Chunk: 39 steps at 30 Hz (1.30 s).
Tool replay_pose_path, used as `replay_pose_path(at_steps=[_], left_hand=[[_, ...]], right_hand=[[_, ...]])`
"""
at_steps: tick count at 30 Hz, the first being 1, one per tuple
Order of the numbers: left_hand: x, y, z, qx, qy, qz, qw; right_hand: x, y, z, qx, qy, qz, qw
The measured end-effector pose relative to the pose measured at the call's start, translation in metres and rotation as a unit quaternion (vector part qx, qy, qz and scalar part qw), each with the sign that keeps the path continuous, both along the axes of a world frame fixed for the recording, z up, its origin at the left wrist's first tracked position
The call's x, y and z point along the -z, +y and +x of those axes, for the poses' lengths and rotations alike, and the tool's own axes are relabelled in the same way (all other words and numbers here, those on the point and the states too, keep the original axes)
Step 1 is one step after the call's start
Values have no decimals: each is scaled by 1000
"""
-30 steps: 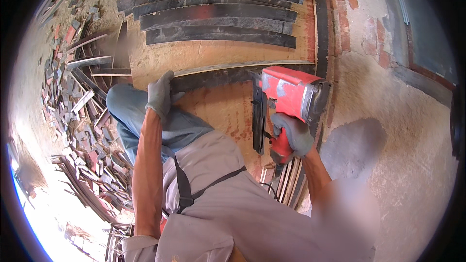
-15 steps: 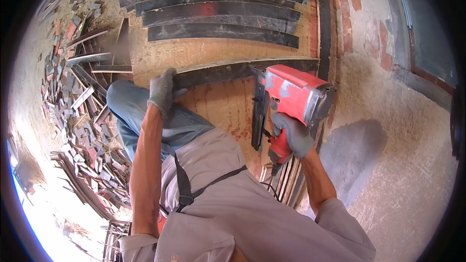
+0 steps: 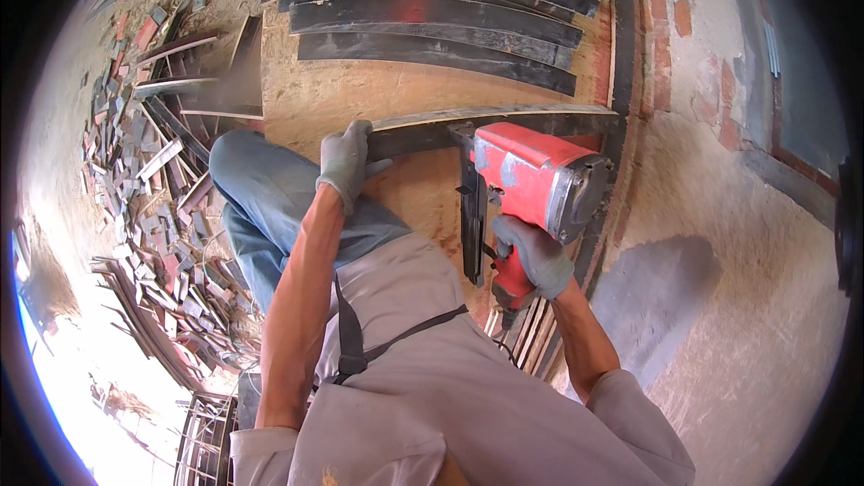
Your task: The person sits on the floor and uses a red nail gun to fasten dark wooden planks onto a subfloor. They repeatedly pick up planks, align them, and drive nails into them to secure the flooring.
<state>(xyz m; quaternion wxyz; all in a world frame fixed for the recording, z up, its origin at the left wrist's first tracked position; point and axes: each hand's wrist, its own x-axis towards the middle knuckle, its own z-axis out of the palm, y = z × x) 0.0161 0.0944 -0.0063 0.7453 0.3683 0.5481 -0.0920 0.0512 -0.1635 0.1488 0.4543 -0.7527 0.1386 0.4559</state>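
Grips red nail gun [image 3: 526,175] in gloved right hand [image 3: 540,258] over dark strip [image 3: 416,137], barrel crosswise, nose leftward — clasps likewise crosswise strip's left end in gloved left hand [image 3: 345,164], orange shirt mark [image 3: 329,475] illegible.

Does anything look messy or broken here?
Yes: a jumble of scraps lies scattered on the left, unlike the dark strips laid side by side at the top. Brick-red patches interrupt the pale wall, as if its coating came off. The red power tool looks scuffed, with greyish patches.
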Motion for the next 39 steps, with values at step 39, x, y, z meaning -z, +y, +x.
replay_pose_path(at_steps=[39], left_hand=[[19,-13,-8,89,-53,22,994]], right_hand=[[45,12,-22,-161,-35,-17,986]])
